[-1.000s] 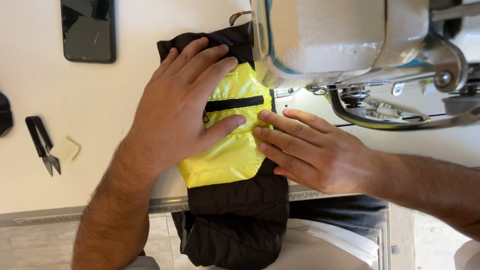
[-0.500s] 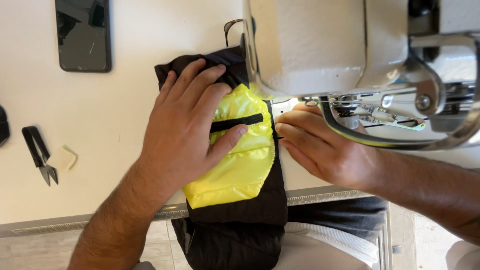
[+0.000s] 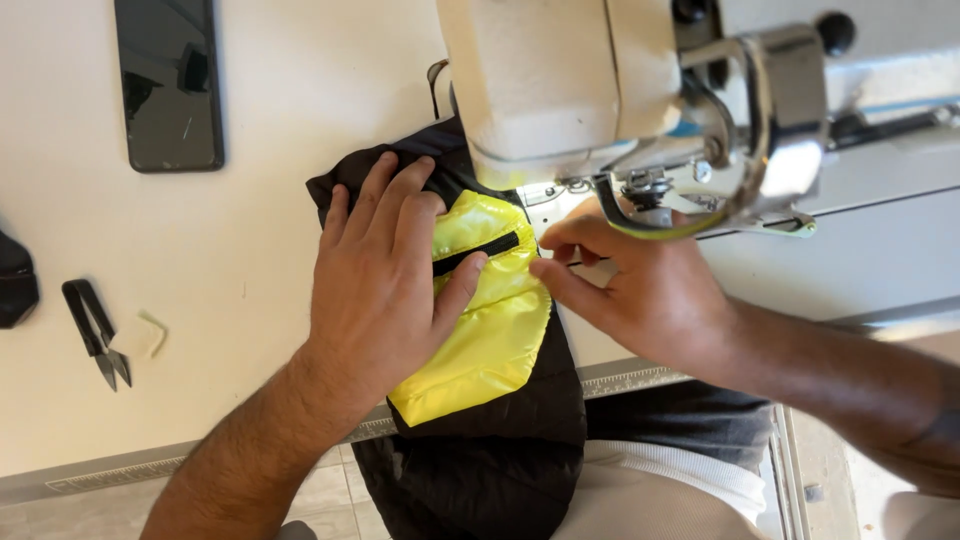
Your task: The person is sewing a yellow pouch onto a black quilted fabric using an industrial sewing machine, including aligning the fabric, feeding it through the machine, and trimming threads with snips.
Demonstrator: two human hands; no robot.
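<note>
Left hand [image 3: 385, 285] pressed flat, fingers spread, on yellow fabric panel [image 3: 485, 330] with black zipper [image 3: 477, 252], atop black padded garment [image 3: 500, 440] draped over table [image 3: 260, 200] edge. Right hand [image 3: 640, 290] pinches panel's edge beside sewing machine [image 3: 560, 80] head, fingertips narrow on cloth. Dark rectangular phone [image 3: 168, 85] lies upper left; black thread snips [image 3: 97, 330] at left, well apart.

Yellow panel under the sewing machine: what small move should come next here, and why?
Probably slide the yellow panel a little further under the sewing machine head. The left hand lies flat on the fabric, the right hand pinches its edge near the presser area, and most of the panel sits short of it.
</note>
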